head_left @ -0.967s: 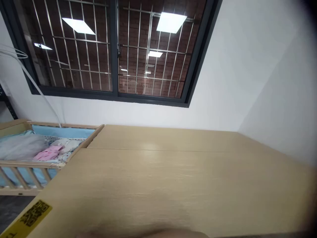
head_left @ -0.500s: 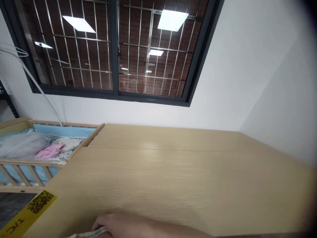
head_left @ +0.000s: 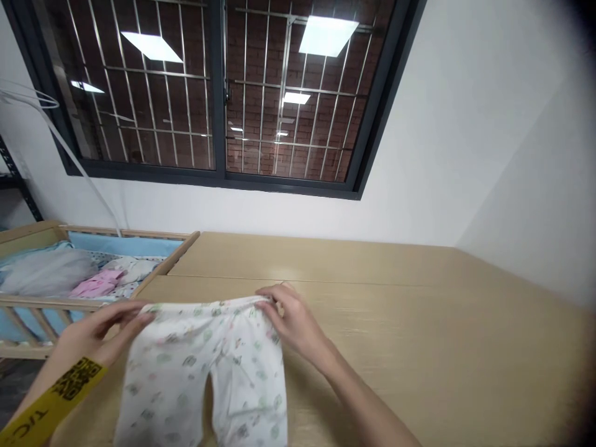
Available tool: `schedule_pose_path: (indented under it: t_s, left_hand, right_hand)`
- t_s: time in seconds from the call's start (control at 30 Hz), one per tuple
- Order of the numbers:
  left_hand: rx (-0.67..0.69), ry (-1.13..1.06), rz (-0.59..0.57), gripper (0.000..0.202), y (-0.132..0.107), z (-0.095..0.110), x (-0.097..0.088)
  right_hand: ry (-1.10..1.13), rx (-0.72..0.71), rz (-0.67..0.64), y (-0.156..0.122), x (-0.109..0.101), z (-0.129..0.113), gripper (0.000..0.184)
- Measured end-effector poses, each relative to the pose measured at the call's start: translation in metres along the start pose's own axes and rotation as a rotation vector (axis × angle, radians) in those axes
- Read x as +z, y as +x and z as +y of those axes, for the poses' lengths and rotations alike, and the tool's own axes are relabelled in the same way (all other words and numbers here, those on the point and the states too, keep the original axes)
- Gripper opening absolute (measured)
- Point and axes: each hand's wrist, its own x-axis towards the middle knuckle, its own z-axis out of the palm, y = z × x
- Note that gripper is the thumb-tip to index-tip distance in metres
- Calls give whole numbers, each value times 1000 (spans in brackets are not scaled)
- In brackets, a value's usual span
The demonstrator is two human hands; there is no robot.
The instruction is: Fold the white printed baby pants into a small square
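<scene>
I have the left hand (head_left: 100,332) and right hand (head_left: 294,316) each pinching one end of the waistband (head_left: 205,309) of the patterned white pants (head_left: 174,360), thumbs and fingers closed on cloth. The pants extend below those fingertips, before the wooden tabletop (head_left: 395,335); the crib (head_left: 174,254) sits beyond the left fingers.

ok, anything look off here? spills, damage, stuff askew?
One thing: the yellow QR strip, lower left, shows in front of the left arm, hiding part of it; I can't tell what it's fixed to. The printed pants held by the left hand and right hand show no visible damage; no spill either.
</scene>
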Motion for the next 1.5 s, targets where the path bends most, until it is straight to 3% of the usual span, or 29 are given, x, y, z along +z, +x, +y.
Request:
schedule_pose_path:
  t_s: [0.1,0.23,0.4,0.53,0.7,0.9,1.2,1.5]
  left_hand:
    - [48,-155,-43,47,39,28,47]
    - [143,-168,-294,41,73,43,124]
    - [151,-36,-412,23,82,36,213]
    - [148,107,-429,23,71,34,254]
    - [289,212,-369,42,45,37,266]
    - [452,267,-482,52,33,29,275]
    - [455,360,-513,56,48,22,295]
    - [388,364,-516,55,67,28,305]
  right_hand:
    - [-101,17,107,13,-17,32,16]
    - [-192,137,47,21,-25,90,19]
    - [-314,367,-108,15,-8,165,25]
    - [-380,476,-201,3,11,195,27]
    - [-455,418,-203,-16,19,190,36]
    - [-573,315,-330,-32,19,186,45]
    - [-558,216,-334,-26,22,216,44]
    - [-413,283,-260,-5,20,250,47]
